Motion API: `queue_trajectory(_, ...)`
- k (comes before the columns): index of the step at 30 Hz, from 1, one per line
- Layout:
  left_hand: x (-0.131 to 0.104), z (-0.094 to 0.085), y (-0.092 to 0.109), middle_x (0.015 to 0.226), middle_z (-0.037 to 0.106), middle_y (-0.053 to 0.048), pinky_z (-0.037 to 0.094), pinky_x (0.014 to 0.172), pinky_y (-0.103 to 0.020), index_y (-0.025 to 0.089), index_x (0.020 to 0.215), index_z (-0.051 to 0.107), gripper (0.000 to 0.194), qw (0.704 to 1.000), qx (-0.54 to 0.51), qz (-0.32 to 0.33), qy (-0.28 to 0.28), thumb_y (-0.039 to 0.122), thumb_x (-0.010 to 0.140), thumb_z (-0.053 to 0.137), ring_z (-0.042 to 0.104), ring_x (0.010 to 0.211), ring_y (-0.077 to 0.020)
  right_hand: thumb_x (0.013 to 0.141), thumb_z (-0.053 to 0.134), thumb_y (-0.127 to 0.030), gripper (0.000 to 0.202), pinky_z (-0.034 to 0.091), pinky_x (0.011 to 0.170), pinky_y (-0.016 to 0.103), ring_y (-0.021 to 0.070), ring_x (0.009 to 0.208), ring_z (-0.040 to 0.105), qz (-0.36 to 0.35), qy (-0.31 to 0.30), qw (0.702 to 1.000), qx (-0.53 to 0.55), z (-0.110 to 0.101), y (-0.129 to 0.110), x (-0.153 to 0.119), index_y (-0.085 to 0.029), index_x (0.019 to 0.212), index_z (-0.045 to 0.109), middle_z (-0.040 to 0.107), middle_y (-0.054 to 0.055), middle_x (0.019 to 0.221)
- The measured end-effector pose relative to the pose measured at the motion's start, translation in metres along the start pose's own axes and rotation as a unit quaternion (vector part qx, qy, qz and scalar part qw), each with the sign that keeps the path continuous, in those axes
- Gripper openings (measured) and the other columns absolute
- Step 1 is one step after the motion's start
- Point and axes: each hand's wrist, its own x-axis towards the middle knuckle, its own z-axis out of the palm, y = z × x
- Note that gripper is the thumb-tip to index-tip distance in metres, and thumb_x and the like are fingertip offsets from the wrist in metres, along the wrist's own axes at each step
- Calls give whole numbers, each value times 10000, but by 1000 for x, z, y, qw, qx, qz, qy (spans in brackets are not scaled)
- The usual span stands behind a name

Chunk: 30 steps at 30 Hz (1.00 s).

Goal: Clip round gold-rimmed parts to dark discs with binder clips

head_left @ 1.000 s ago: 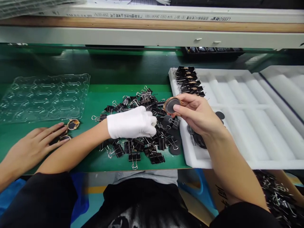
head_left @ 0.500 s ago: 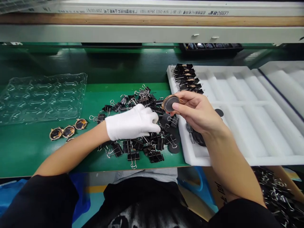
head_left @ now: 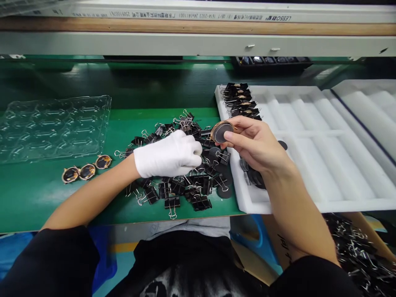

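My right hand (head_left: 253, 142) is bare and pinches a gold-rimmed watch case (head_left: 222, 132) with a dark grey disc against its face, above the edge of the white foam tray (head_left: 243, 202). In a white glove, my left hand (head_left: 181, 154) is over the pile of black binder clips (head_left: 177, 187), its fingers curled together; whatever they grip is hidden. Three gold-rimmed watch cases (head_left: 87, 171) lie on the green table to the left. Clipped pieces (head_left: 241, 99) stand in a row at the tray's back left.
At the left lies a clear plastic tray (head_left: 57, 128). A box of binder clips (head_left: 361, 251) stands below the table at the right. The shelf beam (head_left: 198, 43) crosses the back, with a black case (head_left: 272, 65) behind it.
My left hand has drawn slightly left and its fingers have curled in more. My right hand still holds the watch case in nearly the same place. The view has shifted slightly.
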Motion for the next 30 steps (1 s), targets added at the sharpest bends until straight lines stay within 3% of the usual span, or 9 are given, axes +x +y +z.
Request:
queue_trajectory(5, -4, -7, 0, 976, 710, -77, 285, 673, -348, 201, 911, 713, 204, 996, -3, -92, 10, 222, 991, 527, 619, 833, -203, 822, 882, -427, 281, 557, 657, 298, 184, 826, 704, -15, -7, 1000, 10, -3, 2, 0, -234, 986, 761, 762, 39, 958)
queue_trajectory(9, -1, -10, 13, 1075, 714, -70, 322, 727, -356, 274, 1214, 693, 241, 999, -29, -29, -16, 295, 983, 628, 630, 917, -225, 800, 894, -456, 313, 562, 658, 308, 190, 820, 701, -13, 1, 1000, 7, -4, 1, 0, -229, 962, 753, 754, 37, 939)
queue_trajectory(11, 2, -5, 19, 956, 711, -55, 300, 694, -358, 247, 1032, 725, 120, 1000, -9, 15, -17, 225, 977, 620, 607, 816, -202, 797, 896, -461, 320, 565, 661, 309, 191, 823, 702, -13, 1, 1000, 7, -4, 1, 0, -226, 958, 750, 754, 36, 941)
queue_trajectory(14, 7, 3, 17, 755, 666, -28, 256, 638, -356, 198, 772, 668, 252, 999, 12, 46, -6, 66, 949, 545, 551, 676, -167, 822, 882, -434, 289, 564, 663, 297, 183, 828, 708, -15, -5, 1000, 14, -4, 2, 0, -229, 986, 759, 761, 34, 959)
queue_trajectory(18, 4, 2, 5, 830, 715, -19, 357, 689, -329, 207, 890, 706, 226, 995, -80, -51, 30, 237, 1030, 531, 621, 767, -160, 827, 883, -402, 266, 569, 670, 289, 181, 843, 715, -20, -6, 999, 30, -6, 1, -1, -234, 999, 770, 766, 36, 967)
queue_trajectory(21, 1, -4, 1, 854, 717, -5, 452, 741, -298, 183, 897, 680, 224, 946, -221, -217, 95, 325, 1015, 553, 623, 761, -131, 827, 877, -427, 282, 593, 704, 311, 203, 896, 728, -16, 2, 1000, 24, -9, -1, -2, -240, 1010, 775, 773, 49, 1024)
queue_trajectory(24, 3, -8, 4, 813, 715, -14, 495, 679, -277, 171, 860, 643, 224, 845, -329, -366, 210, 362, 969, 599, 629, 694, -120, 826, 876, -435, 279, 616, 880, 373, 233, 1019, 736, -18, -3, 1000, 7, -11, -1, -3, -244, 1010, 790, 785, 58, 1072)
queue_trajectory(27, 7, -13, 13, 841, 759, -47, 556, 691, -278, 167, 878, 623, 208, 745, -424, -410, 311, 362, 950, 627, 700, 702, -128, 829, 880, -405, 238, 553, 1082, 455, 272, 1286, 653, -29, -32, 999, -7, -6, 4, -4, -254, 998, 807, 795, 63, 1101)
queue_trajectory(30, 9, -18, 22, 818, 775, -57, 580, 698, -285, 165, 860, 621, 242, 737, -467, -390, 294, 391, 947, 634, 728, 708, -144, 829, 880, -402, 231, 558, 1087, 466, 268, 1265, 670, -25, -54, 998, -2, 5, 12, -5, -259, 998, 816, 801, 61, 1076)
